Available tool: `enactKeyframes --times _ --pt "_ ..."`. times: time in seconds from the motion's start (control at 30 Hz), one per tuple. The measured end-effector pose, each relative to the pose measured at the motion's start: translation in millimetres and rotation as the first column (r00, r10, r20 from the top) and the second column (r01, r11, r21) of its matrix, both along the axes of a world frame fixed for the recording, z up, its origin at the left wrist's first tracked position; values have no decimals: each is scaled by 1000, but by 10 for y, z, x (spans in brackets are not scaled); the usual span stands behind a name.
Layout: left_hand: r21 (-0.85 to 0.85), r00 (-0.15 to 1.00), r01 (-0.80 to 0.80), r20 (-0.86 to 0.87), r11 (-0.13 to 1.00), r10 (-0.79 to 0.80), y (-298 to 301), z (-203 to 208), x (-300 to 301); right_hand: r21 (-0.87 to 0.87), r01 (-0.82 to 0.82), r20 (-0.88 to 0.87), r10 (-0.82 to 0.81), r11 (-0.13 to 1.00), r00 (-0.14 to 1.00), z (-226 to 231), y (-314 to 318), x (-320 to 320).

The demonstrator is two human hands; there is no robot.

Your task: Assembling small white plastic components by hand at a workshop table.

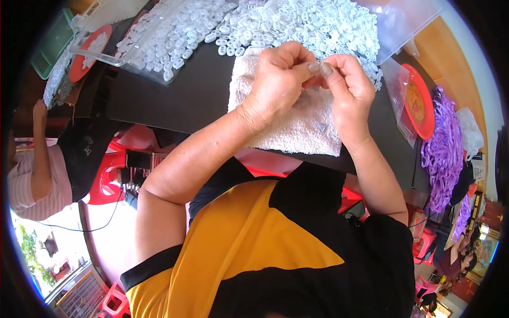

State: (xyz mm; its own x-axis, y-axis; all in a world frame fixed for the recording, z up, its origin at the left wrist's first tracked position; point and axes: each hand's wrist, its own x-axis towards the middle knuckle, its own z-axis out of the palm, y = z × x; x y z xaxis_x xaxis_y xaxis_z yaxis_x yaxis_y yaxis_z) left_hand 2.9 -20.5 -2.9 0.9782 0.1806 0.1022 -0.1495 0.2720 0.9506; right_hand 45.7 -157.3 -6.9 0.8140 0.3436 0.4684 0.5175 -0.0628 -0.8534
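Head view shows my left hand (278, 79) and right hand (347, 85) pinched shut together on 1 tiny piece, mostly hidden between my fingertips (314, 67), above the white towel (297, 127); it looks light, stiff, slippery, best gripped by its edges.

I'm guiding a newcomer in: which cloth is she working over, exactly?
Find the dark table heaped with small white plastic rings. Just below that heap lies a white towel, under both hands. It is the only soft, fuzzy thing there; its neighbours are hard rings and clear bags.
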Motion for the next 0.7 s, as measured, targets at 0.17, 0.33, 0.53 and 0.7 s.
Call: enactKeyframes --times 0.17,0.33,0.53,0.7 --pt "-75 997 36 -69 997 -42 36 10 42 22 -7 -27 7 1000 1000 -2 -36 53" --pt "14 998 17 -69 1000 -16 11 41 40 30 42 -72 -39 999 997 34 -102 56" --pt "57 995 55 -84 997 -50 41 -9 63 20 -10 -63 12 1000 998 -12 -106 70" --pt "125 997 59 -65 990 -51 7 -31 43 -70 -10 -78 5 998 997 -10 -117 59"
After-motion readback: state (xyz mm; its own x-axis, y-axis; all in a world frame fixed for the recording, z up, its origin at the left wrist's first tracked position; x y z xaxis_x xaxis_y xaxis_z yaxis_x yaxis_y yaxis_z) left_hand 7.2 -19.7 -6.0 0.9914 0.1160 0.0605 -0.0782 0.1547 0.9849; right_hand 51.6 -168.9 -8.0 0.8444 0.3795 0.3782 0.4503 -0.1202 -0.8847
